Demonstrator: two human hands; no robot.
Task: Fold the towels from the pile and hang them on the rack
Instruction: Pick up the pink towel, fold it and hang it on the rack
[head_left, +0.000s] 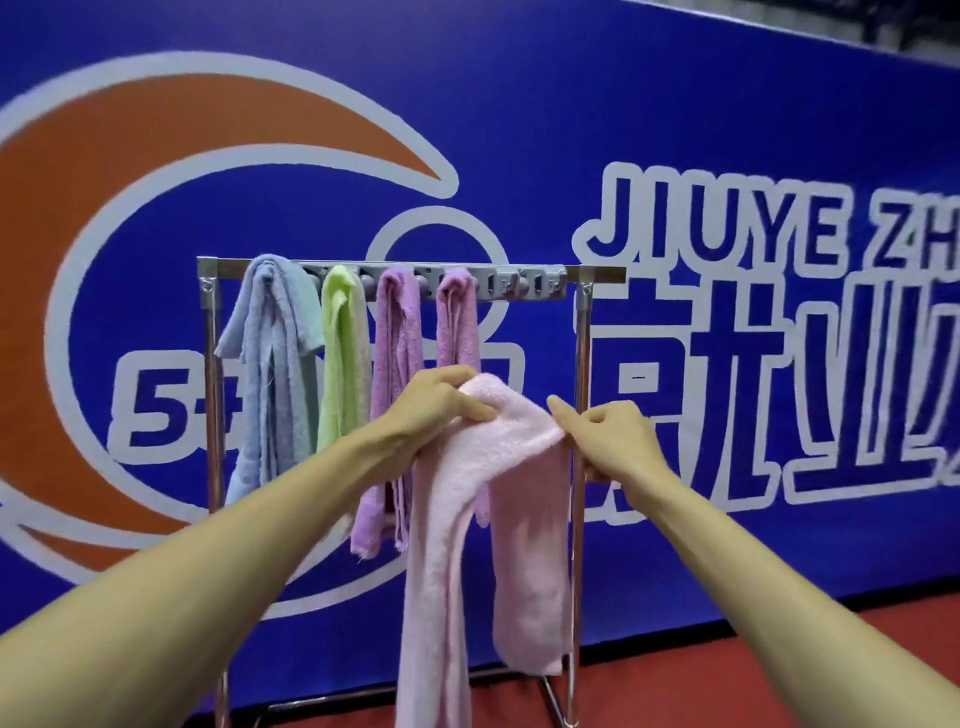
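At centre frame, pink towel (457, 493), doubled over at the top, two long tails hanging down. Left tail longer, running off the bottom edge; right tail ending just above the rack's foot. Held up in the air below the top bar of the rack (597, 274), not yet hung on it. Overlaps the rack's right post in the picture.

Just left of the fold, left grip (436, 408): fingers curled over the top of the fold, thumb pressed on the near face, closed firmly on the pink towel. Hides the lower part of the rightmost hung towel.

Just right of the fold, right grip (610, 441): forefinger and thumb pinching the pink towel's right edge, other fingers curled in. Bare forearms coming in from both lower corners of the frame.

Upper centre, rack's top bar with grey hook strip (524, 285) directly under it. Already hanging there, left to right: blue towel (272, 364), bunched and spread wide at the top; green towel (340, 364), narrow; purple towel (397, 338), reaching lowest of the four; second purple towel (457, 322), just above the left grip. All four side by side, close together, on the left and middle stretch of the strip.

Behind everything, blue banner (519, 104): orange-and-white swirl logo at left, white-outlined letters "JIUYE ZH" at upper right, large characters below them. Lower right of frame, red floor (753, 675).
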